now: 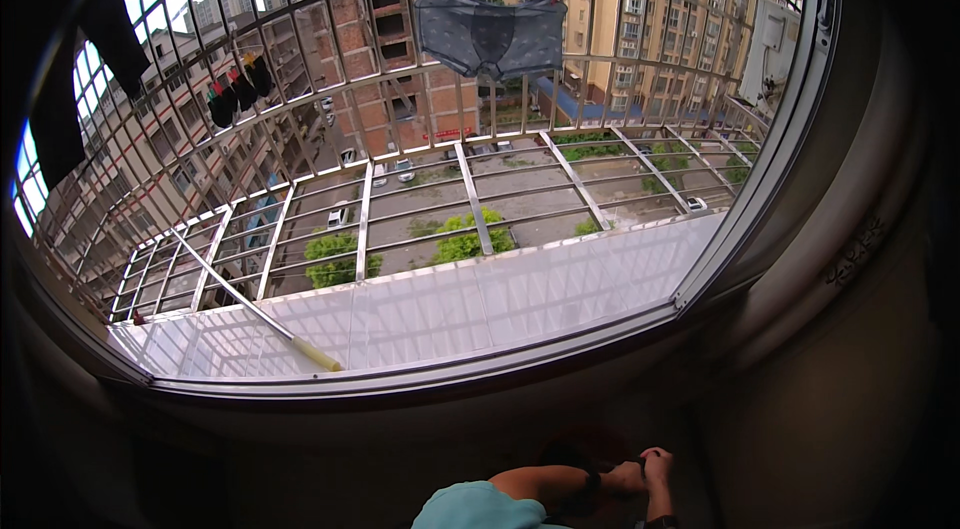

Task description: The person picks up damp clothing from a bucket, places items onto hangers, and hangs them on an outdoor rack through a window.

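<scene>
My left hand (pixel 627 479) and my right hand (pixel 657 463) meet low in the dark foreground, below the window sill. Between their fingers is a small dark item (pixel 643 464), perhaps cloth, too dim to name exactly. Both hands appear closed around it. A dark band circles my left wrist, and another is on the right one. Under my arms a dim reddish container (pixel 585 446) is barely visible. Beyond the open window, grey patterned boxer briefs (pixel 491 34) hang with a red clip at one corner.
The aluminium window track (pixel 420 373) separates me from a white ledge (pixel 495 296) and metal security grille (pixel 472 199). A pole with a yellow handle (pixel 319 355) slants across the ledge. Small black garments (pixel 240 90) hang from coloured clips at left, beside larger dark clothing (pixel 64 124).
</scene>
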`<state>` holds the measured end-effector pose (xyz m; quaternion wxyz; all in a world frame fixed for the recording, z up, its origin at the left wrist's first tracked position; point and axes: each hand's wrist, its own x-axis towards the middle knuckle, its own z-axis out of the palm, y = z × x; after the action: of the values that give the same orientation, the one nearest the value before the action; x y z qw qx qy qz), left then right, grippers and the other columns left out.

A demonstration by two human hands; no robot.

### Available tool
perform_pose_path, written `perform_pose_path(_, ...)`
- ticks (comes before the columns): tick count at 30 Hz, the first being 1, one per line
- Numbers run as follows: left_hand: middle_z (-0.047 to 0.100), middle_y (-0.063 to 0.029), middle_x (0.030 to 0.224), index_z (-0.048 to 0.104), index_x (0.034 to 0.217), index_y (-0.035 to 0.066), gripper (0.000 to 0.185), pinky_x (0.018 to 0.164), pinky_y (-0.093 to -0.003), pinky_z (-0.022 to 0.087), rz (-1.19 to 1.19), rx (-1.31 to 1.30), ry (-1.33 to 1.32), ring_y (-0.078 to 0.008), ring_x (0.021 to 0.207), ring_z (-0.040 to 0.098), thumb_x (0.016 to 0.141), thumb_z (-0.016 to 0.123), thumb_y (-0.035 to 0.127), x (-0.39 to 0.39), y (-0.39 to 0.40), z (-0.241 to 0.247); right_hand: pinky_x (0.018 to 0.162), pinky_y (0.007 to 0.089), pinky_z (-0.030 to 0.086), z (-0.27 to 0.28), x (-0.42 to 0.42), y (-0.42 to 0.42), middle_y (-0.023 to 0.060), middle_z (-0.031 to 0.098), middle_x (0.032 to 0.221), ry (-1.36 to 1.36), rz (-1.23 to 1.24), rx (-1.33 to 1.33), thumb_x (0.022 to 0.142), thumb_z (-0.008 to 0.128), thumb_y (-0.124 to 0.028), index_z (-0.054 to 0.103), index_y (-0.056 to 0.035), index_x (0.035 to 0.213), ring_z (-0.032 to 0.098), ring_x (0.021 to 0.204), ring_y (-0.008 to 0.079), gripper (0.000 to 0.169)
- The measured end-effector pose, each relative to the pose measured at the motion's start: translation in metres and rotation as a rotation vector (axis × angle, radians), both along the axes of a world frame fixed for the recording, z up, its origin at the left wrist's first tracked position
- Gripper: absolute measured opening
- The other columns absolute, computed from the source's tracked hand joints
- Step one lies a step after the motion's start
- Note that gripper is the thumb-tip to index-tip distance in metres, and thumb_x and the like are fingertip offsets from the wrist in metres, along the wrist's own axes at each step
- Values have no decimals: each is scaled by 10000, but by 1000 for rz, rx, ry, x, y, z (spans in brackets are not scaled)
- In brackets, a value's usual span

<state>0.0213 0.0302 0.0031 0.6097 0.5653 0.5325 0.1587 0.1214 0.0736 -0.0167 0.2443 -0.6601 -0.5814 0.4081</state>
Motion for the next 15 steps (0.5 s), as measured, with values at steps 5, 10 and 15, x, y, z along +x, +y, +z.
perform_pose_path(5,557,-222,908,438,967,-92,604,694,-354,449,92,91,120,-304,863,562,626,629,368,-6,-6,26,574,262,422,-20,13,2,69,561,623,30,-59,14,680,500,-48,582,-28,624,528,619,150,101)
perform_pose_path(10,528,-238,953,278,1081,-130,773,687,-347,463,5,83,27,-336,875,549,570,683,284,-22,6,4,593,262,432,32,8,-10,37,538,776,515,-47,-353,679,677,-147,551,-66,826,513,700,137,210)
perform_pose_path(15,476,-259,1044,246,1142,-125,882,772,-338,427,4,167,-48,-301,1018,473,522,722,286,-22,17,1,585,246,441,68,12,-18,17,509,747,517,31,-276,646,658,-12,518,-72,838,501,690,123,246)
